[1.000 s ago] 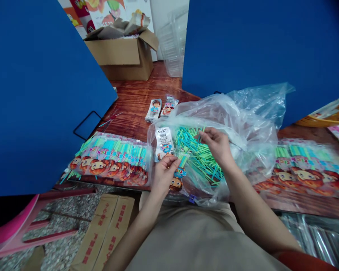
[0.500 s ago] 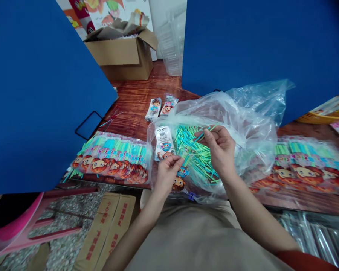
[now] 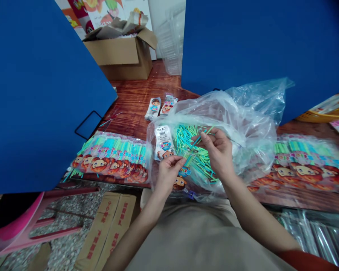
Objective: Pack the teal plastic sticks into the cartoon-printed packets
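My left hand (image 3: 171,171) pinches a small clear packet (image 3: 183,173) with a printed cartoon face at its lower end. Between the thumb and fingers of my right hand (image 3: 219,148) are a few thin green and blue sticks (image 3: 199,138), slanting down toward the packet's top. Beneath both hands, a heap of loose green and blue sticks (image 3: 202,163) lies in a large open clear plastic bag (image 3: 214,105). A flat printed packet (image 3: 164,143) rests on the bag, just left of the heap.
Overlapping rows of filled packets lie at left (image 3: 113,158) and right (image 3: 305,165). Two small stacks of printed packets (image 3: 153,109) sit behind the bag. Blue boards (image 3: 45,94) stand on both sides; an open cardboard box (image 3: 121,56) is at the back.
My right hand has moved slightly left and down with the sticks, closer to the packet's upper end. My left hand, with the packet, has shifted very slightly right.
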Action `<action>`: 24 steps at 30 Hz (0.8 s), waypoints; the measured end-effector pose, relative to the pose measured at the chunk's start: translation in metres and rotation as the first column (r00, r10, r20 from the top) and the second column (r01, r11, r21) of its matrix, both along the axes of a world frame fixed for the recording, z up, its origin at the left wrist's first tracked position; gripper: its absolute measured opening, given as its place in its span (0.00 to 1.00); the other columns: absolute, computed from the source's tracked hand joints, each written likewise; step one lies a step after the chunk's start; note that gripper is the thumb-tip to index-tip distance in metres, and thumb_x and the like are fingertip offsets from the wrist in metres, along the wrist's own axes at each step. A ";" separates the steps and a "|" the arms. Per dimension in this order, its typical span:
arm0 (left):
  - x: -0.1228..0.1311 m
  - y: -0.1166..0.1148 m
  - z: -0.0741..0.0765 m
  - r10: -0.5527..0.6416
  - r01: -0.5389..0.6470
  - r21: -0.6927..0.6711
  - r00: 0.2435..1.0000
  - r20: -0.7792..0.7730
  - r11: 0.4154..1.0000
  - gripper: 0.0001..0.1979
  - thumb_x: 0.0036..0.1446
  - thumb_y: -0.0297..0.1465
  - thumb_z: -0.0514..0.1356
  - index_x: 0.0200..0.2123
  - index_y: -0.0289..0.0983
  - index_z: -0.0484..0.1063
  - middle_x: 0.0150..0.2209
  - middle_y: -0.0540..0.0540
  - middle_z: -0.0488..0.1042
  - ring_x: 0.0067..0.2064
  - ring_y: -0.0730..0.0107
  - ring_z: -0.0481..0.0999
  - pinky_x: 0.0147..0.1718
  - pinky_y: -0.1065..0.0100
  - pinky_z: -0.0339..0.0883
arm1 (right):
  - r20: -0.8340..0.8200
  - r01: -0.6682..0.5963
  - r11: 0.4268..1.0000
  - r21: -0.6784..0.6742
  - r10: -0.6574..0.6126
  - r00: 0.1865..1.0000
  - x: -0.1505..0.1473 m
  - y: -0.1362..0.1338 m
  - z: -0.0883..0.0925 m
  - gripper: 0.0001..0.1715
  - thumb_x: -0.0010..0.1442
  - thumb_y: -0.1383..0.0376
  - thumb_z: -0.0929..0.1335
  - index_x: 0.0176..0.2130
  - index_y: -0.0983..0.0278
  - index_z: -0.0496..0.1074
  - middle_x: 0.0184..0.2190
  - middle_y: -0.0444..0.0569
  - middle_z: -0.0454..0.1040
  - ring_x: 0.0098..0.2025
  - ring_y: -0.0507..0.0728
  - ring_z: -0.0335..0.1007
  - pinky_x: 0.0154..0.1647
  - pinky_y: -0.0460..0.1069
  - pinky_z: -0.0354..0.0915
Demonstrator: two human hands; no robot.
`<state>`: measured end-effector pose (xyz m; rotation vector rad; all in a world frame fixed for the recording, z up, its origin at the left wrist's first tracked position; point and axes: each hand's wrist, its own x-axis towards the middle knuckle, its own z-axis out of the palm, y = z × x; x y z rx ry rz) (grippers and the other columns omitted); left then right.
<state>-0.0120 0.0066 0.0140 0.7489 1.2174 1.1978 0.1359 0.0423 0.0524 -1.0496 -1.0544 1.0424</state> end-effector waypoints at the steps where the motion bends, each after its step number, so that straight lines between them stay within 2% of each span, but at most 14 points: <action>1: 0.000 0.000 0.000 -0.006 0.006 0.000 1.000 -0.002 1.000 0.12 0.40 0.37 0.74 0.24 0.36 0.79 0.23 0.51 0.75 0.27 0.76 0.69 0.31 0.71 0.64 | -0.006 -0.008 1.000 -0.008 0.008 1.000 -0.001 -0.001 -0.001 0.17 0.59 0.52 0.72 0.39 0.59 0.67 0.29 0.44 0.81 0.31 0.55 0.79 0.38 0.52 0.75; 14: 0.003 -0.001 -0.001 -0.037 0.037 -0.015 0.999 0.023 0.999 0.13 0.38 0.37 0.75 0.25 0.35 0.80 0.23 0.51 0.75 0.26 0.77 0.69 0.29 0.73 0.63 | -0.061 -0.057 0.998 -0.034 0.055 0.997 -0.007 -0.005 -0.011 0.19 0.57 0.55 0.74 0.41 0.59 0.65 0.28 0.44 0.82 0.33 0.56 0.80 0.43 0.52 0.72; 19: 0.003 0.000 -0.004 -0.028 0.028 0.014 1.000 0.009 1.000 0.11 0.41 0.36 0.74 0.26 0.35 0.80 0.23 0.51 0.76 0.26 0.77 0.69 0.30 0.72 0.63 | -0.069 -0.041 0.999 -0.033 0.039 0.997 -0.010 -0.007 -0.012 0.20 0.57 0.55 0.74 0.41 0.58 0.64 0.27 0.44 0.82 0.32 0.56 0.80 0.41 0.52 0.72; 24: 0.003 0.000 -0.004 -0.016 0.017 -0.010 1.000 0.023 1.000 0.13 0.38 0.36 0.75 0.25 0.35 0.80 0.23 0.51 0.75 0.26 0.76 0.69 0.30 0.72 0.63 | -0.042 -0.052 0.998 -0.017 0.051 0.998 -0.011 -0.007 -0.014 0.20 0.57 0.54 0.74 0.40 0.58 0.63 0.26 0.43 0.81 0.32 0.57 0.80 0.40 0.52 0.72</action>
